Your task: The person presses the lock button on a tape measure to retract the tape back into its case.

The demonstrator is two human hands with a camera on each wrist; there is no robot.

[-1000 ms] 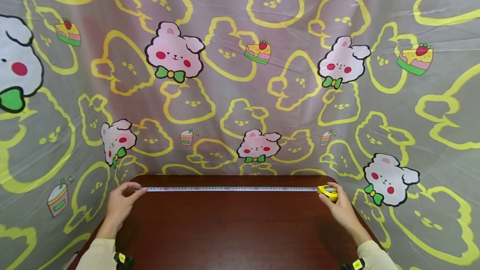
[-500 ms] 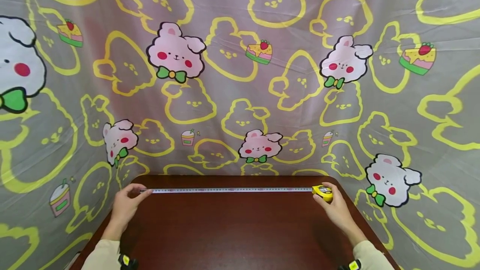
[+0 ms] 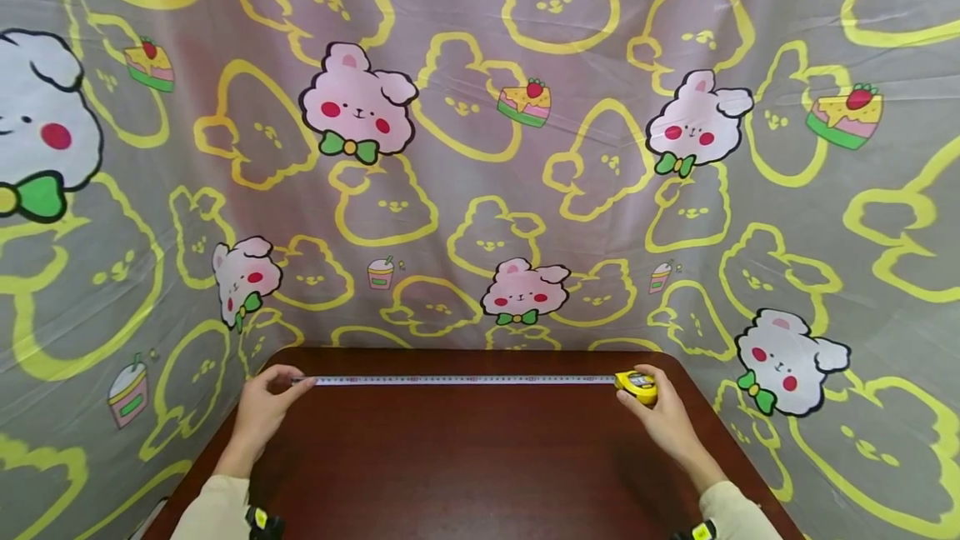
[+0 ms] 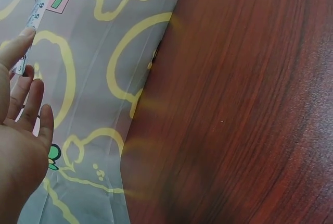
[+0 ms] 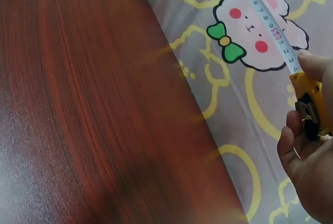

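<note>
A yellow tape measure (image 3: 636, 387) sits in my right hand (image 3: 663, 417), gripped between thumb and fingers. Its white blade (image 3: 472, 380) runs straight across to the left, held out above the table. My left hand (image 3: 261, 415) pinches the blade's free end between thumb and index finger. In the left wrist view the thumb presses on the numbered blade (image 4: 40, 6) near its end hook, and the other fingers are spread below. The right wrist view shows the blade leaving the mouth of the yellow case (image 5: 309, 91), with a belt clip on the near side.
A dark red-brown wooden table (image 3: 465, 457) lies beneath both hands. Around its back and sides hangs a grey curtain (image 3: 450, 182) printed with yellow outlines and white bunny faces. Black straps (image 3: 264, 522) circle the wrists.
The hands have come closer together: the right hand with the case moved left, the left hand moved slightly right. The stretch of blade between them is shorter.
</note>
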